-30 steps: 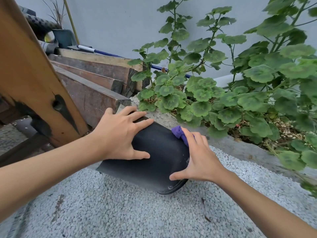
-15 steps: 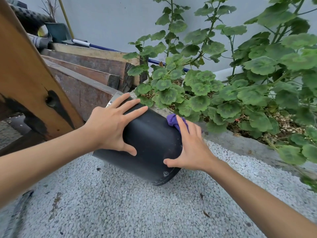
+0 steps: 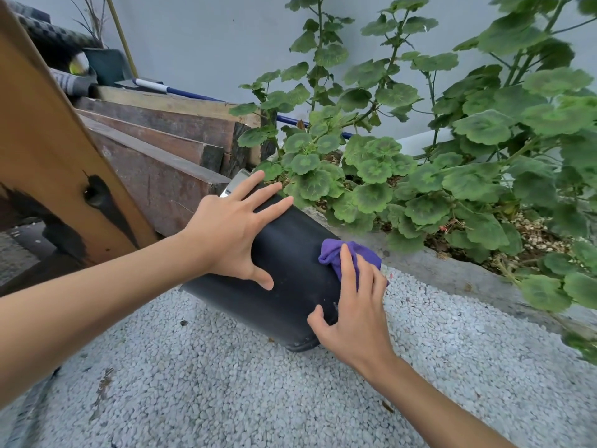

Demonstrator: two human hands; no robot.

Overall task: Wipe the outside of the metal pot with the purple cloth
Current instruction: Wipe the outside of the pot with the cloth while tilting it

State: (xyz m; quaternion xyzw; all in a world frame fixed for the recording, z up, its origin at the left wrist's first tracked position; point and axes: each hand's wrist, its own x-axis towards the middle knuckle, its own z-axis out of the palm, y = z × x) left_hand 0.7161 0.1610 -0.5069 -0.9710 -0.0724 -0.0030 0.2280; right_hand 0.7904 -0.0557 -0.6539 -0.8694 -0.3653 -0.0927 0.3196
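Pot (image 3: 284, 279) lies on side w/ long axis running up-left from right hand (image 3: 352, 315), whose fingers press purple cloth (image 3: 349, 253) flat on wall; left hand (image 3: 226, 240) fingers splayed, bracing pot.

The pot (image 3: 290, 273) at the middle of the frame has a matt black, smooth side, with a bright shiny metal rim at its upper end. The purple cloth (image 3: 339, 253) looks soft and crumpled. Pale pebbled ground (image 3: 226, 383) is rough across the bottom; weathered wooden planks (image 3: 161, 150) sit upper left.
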